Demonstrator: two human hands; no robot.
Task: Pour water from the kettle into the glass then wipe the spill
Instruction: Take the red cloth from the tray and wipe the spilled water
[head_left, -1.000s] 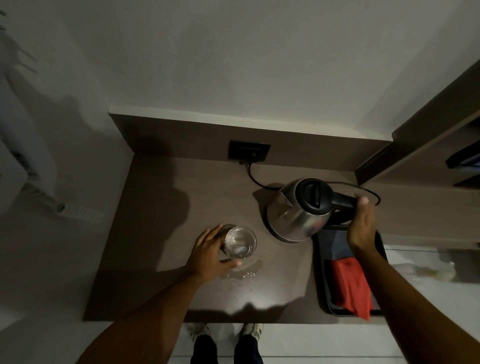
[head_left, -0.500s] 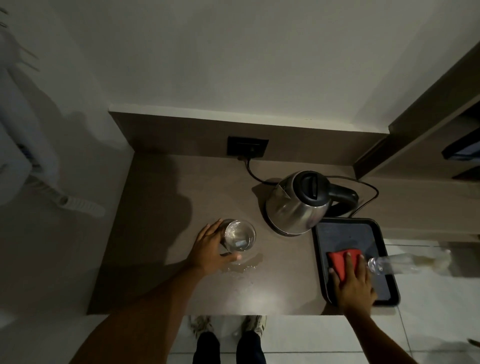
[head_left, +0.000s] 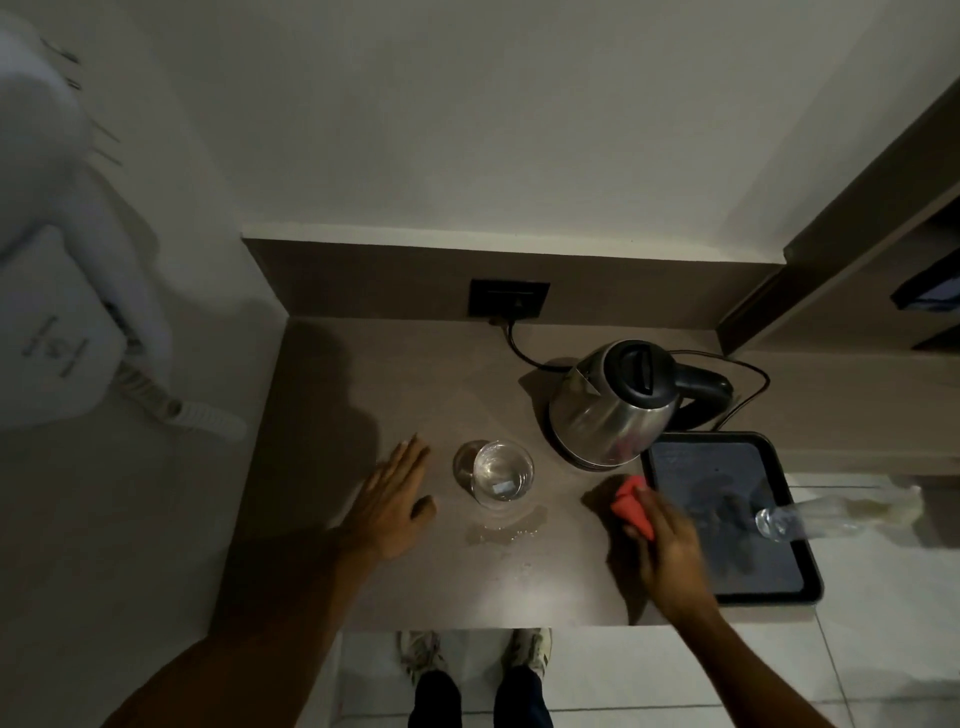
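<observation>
My right hand gripping red cloth on worktop, left hand flat & open beside glass, spill in front of glass, kettle upright behind, nxt to tray.

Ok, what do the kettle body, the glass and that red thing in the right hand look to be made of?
Kettle: body looks like polished stainless steel, mirror reflections on it; lid and handle matte black, probably plastic.
Glass: clear glass by its look, the counter shows through, though clear plastic cannot be ruled out.
Red cloth: soft fabric, bunched and folded under the right hand; weave too blurred to tell.
</observation>
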